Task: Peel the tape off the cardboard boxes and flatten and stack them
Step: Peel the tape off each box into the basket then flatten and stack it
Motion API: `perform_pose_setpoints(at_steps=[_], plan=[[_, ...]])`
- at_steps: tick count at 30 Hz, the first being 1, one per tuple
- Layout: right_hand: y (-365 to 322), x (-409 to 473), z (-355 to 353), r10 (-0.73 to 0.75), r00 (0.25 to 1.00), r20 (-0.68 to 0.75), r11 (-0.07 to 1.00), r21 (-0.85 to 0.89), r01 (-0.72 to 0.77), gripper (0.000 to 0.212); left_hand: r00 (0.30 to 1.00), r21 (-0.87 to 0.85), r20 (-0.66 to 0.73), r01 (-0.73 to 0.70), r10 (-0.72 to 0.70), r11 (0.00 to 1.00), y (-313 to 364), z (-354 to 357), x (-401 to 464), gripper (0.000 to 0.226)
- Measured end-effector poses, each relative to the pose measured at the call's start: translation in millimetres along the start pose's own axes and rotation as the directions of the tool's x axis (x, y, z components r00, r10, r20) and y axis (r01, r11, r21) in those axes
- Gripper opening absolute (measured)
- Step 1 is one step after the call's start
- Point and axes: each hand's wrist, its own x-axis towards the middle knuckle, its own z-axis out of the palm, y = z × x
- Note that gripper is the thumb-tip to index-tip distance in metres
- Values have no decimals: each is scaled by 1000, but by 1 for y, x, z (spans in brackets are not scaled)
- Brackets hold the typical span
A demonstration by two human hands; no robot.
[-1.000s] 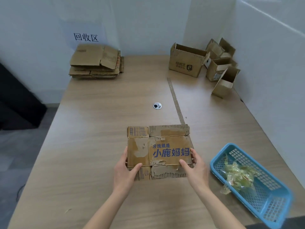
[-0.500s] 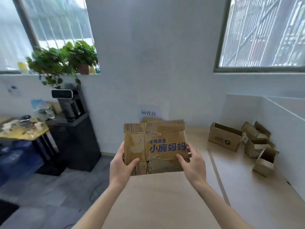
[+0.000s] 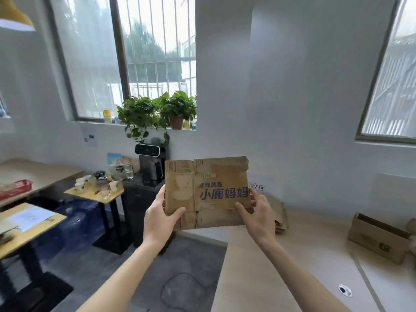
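The flattened cardboard box (image 3: 208,192) is held up in the air in front of the person, roughly upright with its printed face toward the camera, above the near left edge of the surface (image 3: 292,255) and partly out over the floor. The left hand (image 3: 161,218) grips its lower left corner, thumb across the front and fingers behind; the right hand (image 3: 258,216) grips the right edge the same way, so each grip is clamped on the box. The sheet looks light and fairly stiff, but its creases and loose end flaps would probably let it fold or sag if held by one corner only. Taking it at two opposite edges, as here, seems the safest hold. The torn, scuffed patches on its face suggest the paper skin is dry and rough, not slippery. Behind the box, against the wall, lies the stack of flattened boxes (image 3: 280,216), mostly hidden by the right hand and the sheet; that is likely where this one belongs. The way there looks open across the bare surface. To the right an unflattened box (image 3: 378,240) stands well apart from the stack. On the left the surface ends at a sharp edge with the floor below, so the sheet should travel rightward before it is lowered.
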Motion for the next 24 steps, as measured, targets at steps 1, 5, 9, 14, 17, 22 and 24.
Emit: perform_pose_setpoints(at_steps=[1, 5, 9, 14, 17, 22, 24], plan=[[-12, 0, 17, -5, 1000, 3, 1000, 4, 5, 56, 1000, 13, -8, -3, 3, 1000, -10, -17, 7, 93], [-50, 0, 82, -10, 999, 41, 999, 39, 9, 57, 1000, 29, -20, 9, -9, 1000, -49, -74, 33, 93], [-74, 5, 137, -4, 997, 78, 997, 76, -2, 56, 999, 42, -29, 35, -34, 999, -86, -109, 57, 92], [-82, 21, 197, 24, 993, 118, 995, 89, -34, 57, 995, 7, -26, 92, -92, 996, -130, -118, 90, 84], [-75, 41, 235, 51, 990, 133, 993, 97, -65, 56, 993, -29, -17, 117, -117, 993, -155, -111, 117, 80], [-44, 88, 296, 104, 982, 154, 981, 148, -127, 54, 992, -104, 18, 129, -128, 986, -195, -83, 185, 79], [-25, 115, 317, 132, 979, 156, 975, 158, -157, 55, 990, -136, 52, 137, -131, 981, -209, -61, 220, 77]])
